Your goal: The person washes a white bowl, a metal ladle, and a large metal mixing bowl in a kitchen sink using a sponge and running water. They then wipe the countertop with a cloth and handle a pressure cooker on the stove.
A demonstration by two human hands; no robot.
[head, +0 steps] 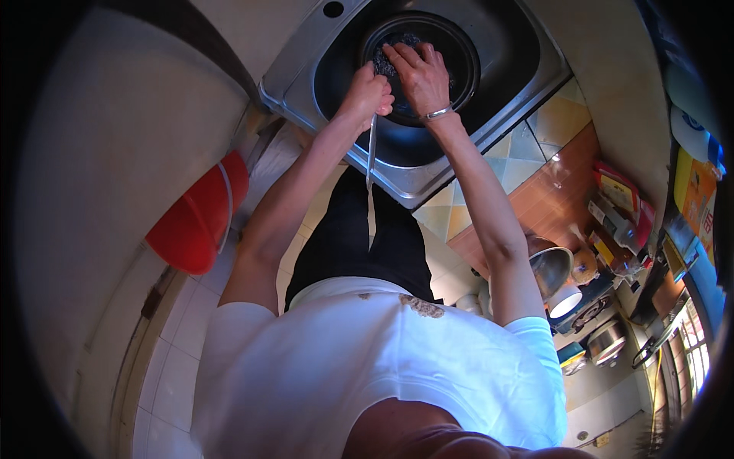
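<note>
My left hand [374, 94] is closed in a fist around a long, thin metal handle [372, 152]. That handle runs back over the near rim of the stainless-steel sink [410, 186] toward my body. The fist hides its other end, so I cannot tell what it belongs to. Inside the sink rests a round dark pan [471, 72], both hands over its left part. Under the bent fingers of my right hand [423, 77] is a dark grey, curly scouring pad, likely steel wool [383, 62]. A silver bangle [438, 112] circles my right wrist.
A red plastic bucket [200, 215] is at the left by the wall. Right of the sink runs a tiled counter [513, 152] with a brown board [550, 181]. Farther right are a metal bowl [553, 269], a white cup [565, 301], a gas stove [590, 312] and a steel pot [606, 342].
</note>
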